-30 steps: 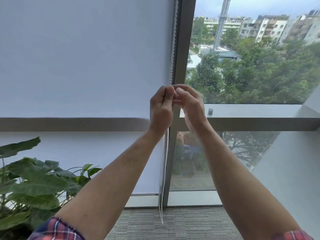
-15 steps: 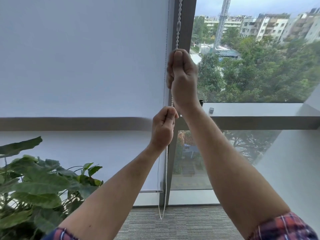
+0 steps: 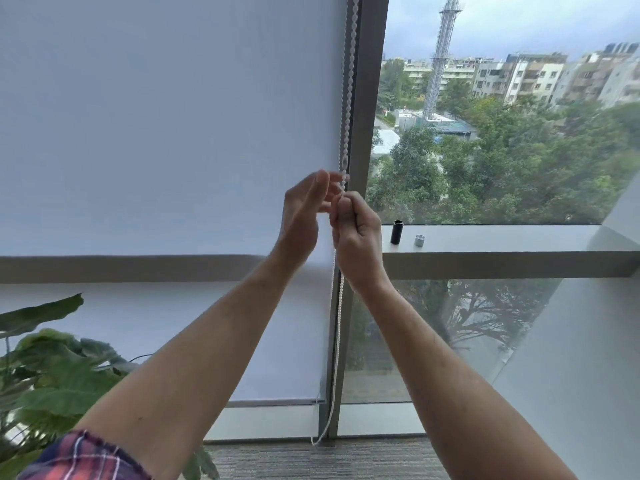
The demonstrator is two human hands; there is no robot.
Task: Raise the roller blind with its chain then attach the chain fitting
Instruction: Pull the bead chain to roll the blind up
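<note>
- Window bay, seen from my head camera: a white roller blind (image 3: 166, 133) covers the left pane, its bottom bar (image 3: 273, 402) hanging near the floor, just above the lower frame.
- A dark vertical mullion (image 3: 369, 98) divides the blind from the bare right pane, through which I see trees, apartment blocks and a lattice tower (image 3: 441, 53).
- The bead chain (image 3: 349, 81) runs down along the blind's right edge, just left of the mullion, passes my hands and ends in a loop just above the carpet (image 3: 329, 459).
- My right hand (image 3: 356, 233) is clenched into a fist around the chain, level with the horizontal transom.
- My left hand (image 3: 304, 216) stands just beside it, fingers loosely spread and released; whether its fingertips touch the chain I cannot tell.
- A grey sill ledge (image 3: 502, 239) crosses the right pane; on it stand a black cylinder (image 3: 397, 232) and, near it, a small silver cylinder (image 3: 419, 240), both upright and just right of my right hand.
- Lower left: the broad green leaves of a potted plant (image 3: 52, 382), in front of the blind.
- Plaid sleeve cuffs (image 3: 83, 459) show at the lower edge.
</note>
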